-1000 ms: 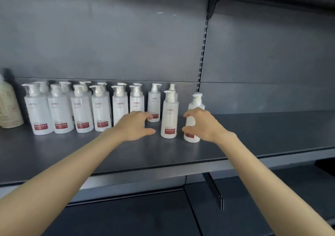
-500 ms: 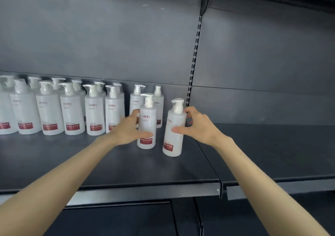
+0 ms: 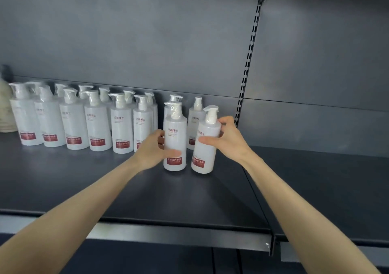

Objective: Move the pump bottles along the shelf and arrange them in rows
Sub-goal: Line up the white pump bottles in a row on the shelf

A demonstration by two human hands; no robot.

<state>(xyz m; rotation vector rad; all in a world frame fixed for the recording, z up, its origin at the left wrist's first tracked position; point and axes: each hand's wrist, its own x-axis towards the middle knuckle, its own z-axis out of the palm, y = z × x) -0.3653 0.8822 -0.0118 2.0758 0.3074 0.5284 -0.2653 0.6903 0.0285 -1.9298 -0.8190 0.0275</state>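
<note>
Between the two hands, on the dark shelf (image 3: 189, 200), two white pump bottles with red labels sit just beside each other. The left hand (image 3: 154, 149) grasps the left bottle (image 3: 175, 134) low on its body. Its thumb lies across the front just above the red label, and its fingers curl round the far side. This hand is blurred. The bottle in it stands upright with its base on the shelf.

The right hand (image 3: 228, 141) grasps the right bottle (image 3: 207, 147) higher up, with the thumb across the front at mid-height and the fingers wrapped behind the shoulder, just under the pump. This bottle leans a little, its pump head tipped toward the right hand. Its base sits at shelf level, though I cannot tell whether it quite touches.

Behind both hands, two more bottles (image 3: 194, 124) stand close to the back panel (image 3: 147, 42), partly hidden by the held pair. Left of the left hand, a double row of bottles (image 3: 99, 126) of the same kind runs along the shelf, its nearest one just behind that hand's knuckles. At the row's far end, well away from the left hand, part of a beige bottle (image 3: 5, 109) shows at the edge of the view. Just beyond the right hand's fingers, a slotted upright (image 3: 247, 69) runs up the back panel.
</note>
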